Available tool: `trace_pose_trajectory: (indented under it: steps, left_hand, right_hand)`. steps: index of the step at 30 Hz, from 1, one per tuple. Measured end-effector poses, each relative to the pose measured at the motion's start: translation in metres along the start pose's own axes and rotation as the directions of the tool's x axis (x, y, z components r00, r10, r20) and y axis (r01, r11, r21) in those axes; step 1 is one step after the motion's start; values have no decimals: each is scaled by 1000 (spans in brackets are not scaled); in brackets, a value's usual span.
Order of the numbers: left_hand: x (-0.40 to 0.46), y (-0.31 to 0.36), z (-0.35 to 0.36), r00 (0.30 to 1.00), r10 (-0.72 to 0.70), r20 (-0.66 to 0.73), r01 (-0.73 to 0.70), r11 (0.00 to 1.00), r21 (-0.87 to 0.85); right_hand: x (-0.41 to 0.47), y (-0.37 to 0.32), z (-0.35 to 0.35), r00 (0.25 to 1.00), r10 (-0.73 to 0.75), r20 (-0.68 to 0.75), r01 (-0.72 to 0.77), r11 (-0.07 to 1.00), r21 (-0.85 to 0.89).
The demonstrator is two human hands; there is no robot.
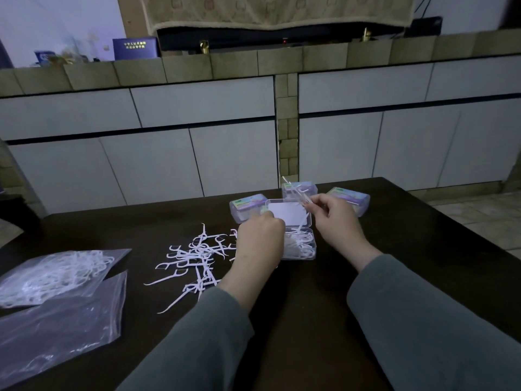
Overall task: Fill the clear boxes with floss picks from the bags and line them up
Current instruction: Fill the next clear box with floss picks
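Note:
An open clear box (303, 245) lies on the dark table (394, 249), its lid (287, 214) tipped back and several white floss picks inside. My left hand (260, 241) covers the box's left side, fingers curled at its edge; what it holds is hidden. My right hand (334, 214) hovers above the box and pinches a small bundle of floss picks (296, 191) pointing up and left. A loose pile of floss picks (197, 258) spreads on the table left of the box. A bag with floss picks (53, 273) lies at the far left.
Three closed clear boxes with colourful labels stand behind the open one: left (246, 207), middle (300, 189), right (351, 198). A flat, seemingly empty plastic bag (62, 328) lies near the front left. White cabinet doors (197, 153) rise behind the table.

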State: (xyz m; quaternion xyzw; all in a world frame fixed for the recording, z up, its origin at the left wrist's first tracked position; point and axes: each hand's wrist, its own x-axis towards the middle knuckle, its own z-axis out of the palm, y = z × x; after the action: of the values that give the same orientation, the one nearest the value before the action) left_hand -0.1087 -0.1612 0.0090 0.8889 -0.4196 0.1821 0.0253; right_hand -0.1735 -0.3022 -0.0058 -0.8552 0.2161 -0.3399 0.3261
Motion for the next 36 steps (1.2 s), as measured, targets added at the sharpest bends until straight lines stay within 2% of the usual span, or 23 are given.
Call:
trace_pose_trajectory:
  steps: [4, 8, 12, 15, 17, 21, 25, 29, 32, 36]
  left_hand:
    - [1, -3, 9, 998, 6, -55, -15, 987, -161]
    - [-3, -18, 15, 997, -72, -32, 50, 895, -444]
    - [-10, -35, 15, 978, -159, 138, 210, 773, -599]
    - [-13, -39, 17, 949, -119, 292, 293, 676, -676]
    - [-13, -38, 19, 949, -93, 302, 289, 641, -711]
    - [-13, -36, 22, 958, -89, 272, 263, 648, -715]
    - [-14, -38, 24, 963, -95, 251, 252, 645, -721]
    - [-14, -38, 25, 963, -104, 250, 255, 655, -711]
    - [-13, -38, 24, 958, -120, 261, 273, 661, -699]
    - [-13, -36, 23, 953, -143, 267, 291, 670, -683]
  right_hand:
    - [2, 0, -5, 994, -106, -22, 96, 955, -279]
    - [3, -1, -8, 991, -133, 1, 123, 911, -393]
    - [2, -2, -11, 991, -125, 46, 131, 863, -488]
    - [0, -5, -13, 985, -128, 118, 172, 829, -532]
    - [-2, -7, -15, 976, -142, 165, 210, 817, -537]
    - [-4, -14, -17, 953, -108, 281, 263, 757, -599]
    - [-9, -21, -18, 907, -107, 407, 330, 782, -529]
    - [-7, -22, -27, 925, -124, 359, 309, 796, -521]
    - [-2, -15, -40, 944, 6, 329, 218, 739, -638]
    - [-5, -8, -42, 875, 289, 388, 101, 675, -731]
